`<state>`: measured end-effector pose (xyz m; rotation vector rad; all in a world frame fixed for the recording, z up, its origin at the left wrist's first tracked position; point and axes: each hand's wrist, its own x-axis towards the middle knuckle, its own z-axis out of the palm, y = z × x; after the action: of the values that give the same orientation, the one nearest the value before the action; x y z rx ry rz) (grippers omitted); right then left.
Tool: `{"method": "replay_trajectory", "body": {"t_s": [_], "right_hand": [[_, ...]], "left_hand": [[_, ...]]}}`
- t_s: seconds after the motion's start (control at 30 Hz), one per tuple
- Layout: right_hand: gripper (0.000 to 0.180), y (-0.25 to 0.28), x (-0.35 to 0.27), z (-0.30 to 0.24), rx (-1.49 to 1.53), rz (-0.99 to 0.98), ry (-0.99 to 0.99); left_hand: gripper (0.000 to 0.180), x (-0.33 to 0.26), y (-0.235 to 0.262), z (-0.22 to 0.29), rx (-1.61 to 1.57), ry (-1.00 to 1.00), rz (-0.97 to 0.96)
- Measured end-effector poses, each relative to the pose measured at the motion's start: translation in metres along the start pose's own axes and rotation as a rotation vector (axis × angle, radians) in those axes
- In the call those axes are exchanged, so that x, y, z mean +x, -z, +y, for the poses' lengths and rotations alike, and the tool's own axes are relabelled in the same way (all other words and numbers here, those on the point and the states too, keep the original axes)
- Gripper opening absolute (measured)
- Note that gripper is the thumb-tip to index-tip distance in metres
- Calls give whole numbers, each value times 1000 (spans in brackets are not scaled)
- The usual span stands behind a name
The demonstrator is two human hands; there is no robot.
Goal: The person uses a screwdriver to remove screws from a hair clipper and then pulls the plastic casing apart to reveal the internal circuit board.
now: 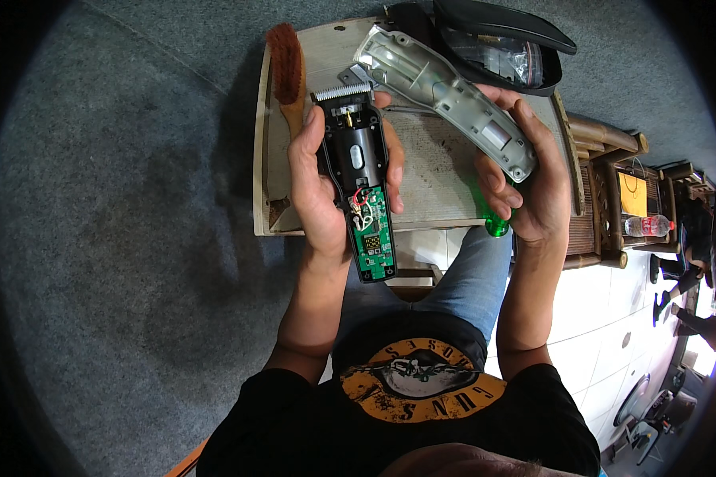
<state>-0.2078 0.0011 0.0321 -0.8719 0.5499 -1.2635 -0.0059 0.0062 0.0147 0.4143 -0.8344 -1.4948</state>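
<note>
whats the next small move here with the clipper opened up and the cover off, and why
Probably set the silver cover down on the wooden tray. The right hand holds both that cover and a green-handled tool, while the left hand grips the open clipper body with its circuit board exposed; putting the cover down would free the tool.

An opened black hair clipper [358, 171], green circuit board exposed, stands apart from its tilted grey housing shell [445, 87].

The opened clipper body [359, 179] sits in the left hand [320, 191] above the table's [429, 159] near edge, its blade toward the far edge. The removed shell [445, 87] lies right of it, in the right hand [525, 183]. A brush [288, 67] rests at the table's far left corner, a case [493, 44] at the far right.
</note>
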Motion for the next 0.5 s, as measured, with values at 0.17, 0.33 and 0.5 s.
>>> {"method": "replay_trajectory", "body": {"t_s": [0.17, 0.33, 0.5], "right_hand": [[51, 0, 0, 1, 8, -10, 11], [51, -1, 0, 0, 18, -4, -4], [52, -2, 0, 0, 19, 0, -7]], "left_hand": [[69, 0, 1, 1, 7, 2, -12], [70, -1, 0, 1, 39, 8, 12], [69, -2, -3, 2, 69, 5, 21]]}}
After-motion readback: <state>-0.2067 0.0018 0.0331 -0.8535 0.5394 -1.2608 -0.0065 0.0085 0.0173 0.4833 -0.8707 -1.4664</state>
